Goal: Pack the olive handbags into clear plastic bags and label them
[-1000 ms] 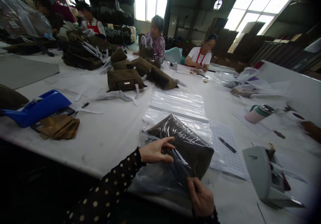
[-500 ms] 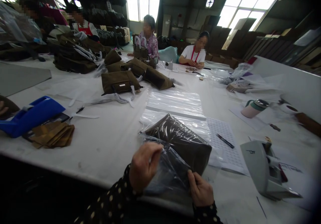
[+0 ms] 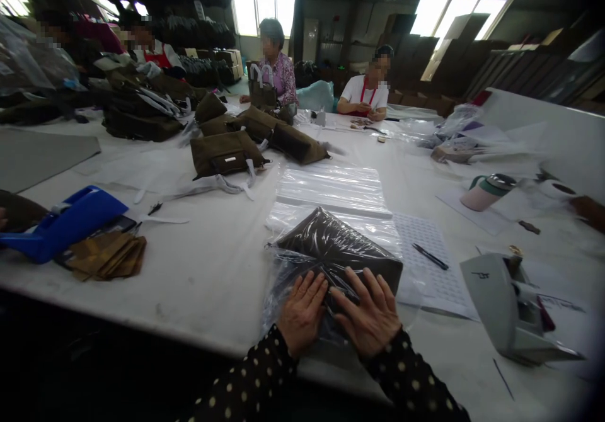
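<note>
A dark olive-brown bag (image 3: 326, 239) lies in a clear plastic bag close to the table's front edge. My left hand (image 3: 304, 312) rests flat on the plastic over its near left part, fingers stretched out. Beside it, my right hand (image 3: 368, 312) lies on the near right part with its fingers spread. Neither hand grips anything. Under and behind the wrapped bag is a stack of flat clear plastic bags (image 3: 331, 186). A printed sheet (image 3: 418, 239) sticks out at the right, with a black pen-like tool (image 3: 430, 256) on it.
A grey tape dispenser (image 3: 501, 302) and a pink cup (image 3: 486, 192) stand at the right. To the left are a blue tape dispenser (image 3: 85, 217) and brown paper pieces (image 3: 111, 255). Several olive bags (image 3: 229, 151) lie farther back, where co-workers (image 3: 366, 91) sit.
My left hand has come down from above the plastic and now lies flat on it. My right hand has let go of the plastic's edge and spread out on top.
</note>
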### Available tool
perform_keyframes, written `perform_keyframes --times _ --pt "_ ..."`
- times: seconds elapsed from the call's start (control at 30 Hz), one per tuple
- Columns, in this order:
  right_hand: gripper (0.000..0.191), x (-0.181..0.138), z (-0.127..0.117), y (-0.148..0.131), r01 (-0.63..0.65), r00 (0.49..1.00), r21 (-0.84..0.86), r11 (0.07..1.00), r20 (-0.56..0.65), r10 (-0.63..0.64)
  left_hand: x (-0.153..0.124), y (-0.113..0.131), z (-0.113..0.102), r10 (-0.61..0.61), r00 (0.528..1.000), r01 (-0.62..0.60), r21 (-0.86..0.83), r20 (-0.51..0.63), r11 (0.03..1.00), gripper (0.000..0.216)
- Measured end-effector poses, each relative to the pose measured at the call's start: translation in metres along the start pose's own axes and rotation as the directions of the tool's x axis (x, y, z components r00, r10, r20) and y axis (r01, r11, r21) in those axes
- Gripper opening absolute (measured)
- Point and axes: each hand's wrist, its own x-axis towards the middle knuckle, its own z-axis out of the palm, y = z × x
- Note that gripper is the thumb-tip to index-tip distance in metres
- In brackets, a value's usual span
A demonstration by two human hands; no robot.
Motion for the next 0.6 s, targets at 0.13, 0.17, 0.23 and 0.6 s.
perform_keyframes --times 0.13,0.17,0.23,0.6 --pt "0.043 0.018 0.018 0.012 -0.052 0.989 -0.1 0.994 0.13 0.064 0.001 0.003 0.001 -0.058 0.99 0.066 0.063 -0.125 0.996 0.044" --pt "0.044 0.017 0.017 0.015 -0.041 0.991 -0.091 0.995 0.124 0.052 0.001 0.002 0.002 -0.071 0.99 0.081 0.074 -0.124 0.994 0.045" --pt "0.043 0.007 0.005 0.027 -0.033 0.997 -0.038 0.999 0.064 0.035 0.002 -0.001 0.004 -0.057 0.996 0.063 0.097 -0.065 0.993 0.046" --pt "0.056 -0.147 -0.117 0.241 -0.74 0.097 0.611 0.283 -0.32 0.943 0.002 -0.023 0.027 0.043 0.997 -0.044 -0.008 -0.062 0.999 0.059"
